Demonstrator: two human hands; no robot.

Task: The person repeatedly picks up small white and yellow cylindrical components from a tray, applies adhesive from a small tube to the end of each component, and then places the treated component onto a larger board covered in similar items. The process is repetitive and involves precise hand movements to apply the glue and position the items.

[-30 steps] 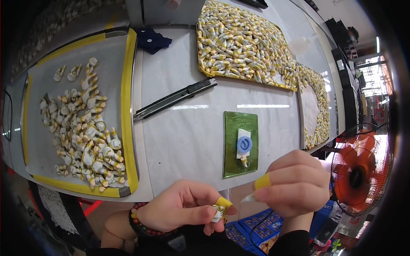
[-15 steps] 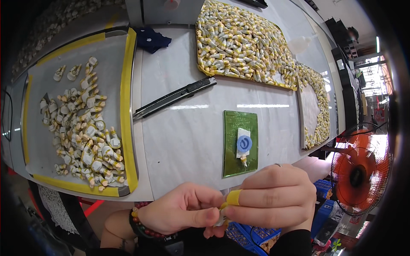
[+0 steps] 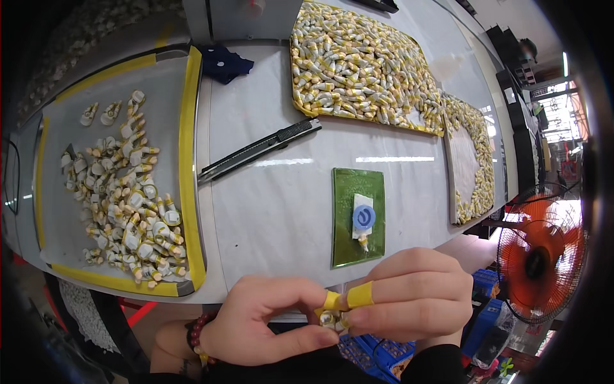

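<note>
My left hand (image 3: 275, 320) and my right hand (image 3: 409, 297) meet in front of the table's near edge. Pinched between their fingertips is a small white-and-yellow piece (image 3: 329, 319), partly covered by the fingers. Yellow tape wraps a finger on each hand. Just beyond, a green mat (image 3: 343, 221) lies on the table. On it sits a white block with a blue ring (image 3: 364, 217) on top, and a small yellow-and-white piece (image 3: 364, 242) sticks out at the block's near end.
At left, a yellow-taped tray (image 3: 194, 128) holds a heap of similar small pieces. A black utility knife (image 3: 259, 151) lies mid-table, near a dark blue cloth (image 3: 225, 63). Two trays of pieces (image 3: 358, 64) (image 3: 465, 160) fill the far right. An orange fan (image 3: 536, 262) stands beyond the right edge.
My left hand has turned and its fingers have shifted around the small piece, so more of it shows. The whole view has moved slightly.
</note>
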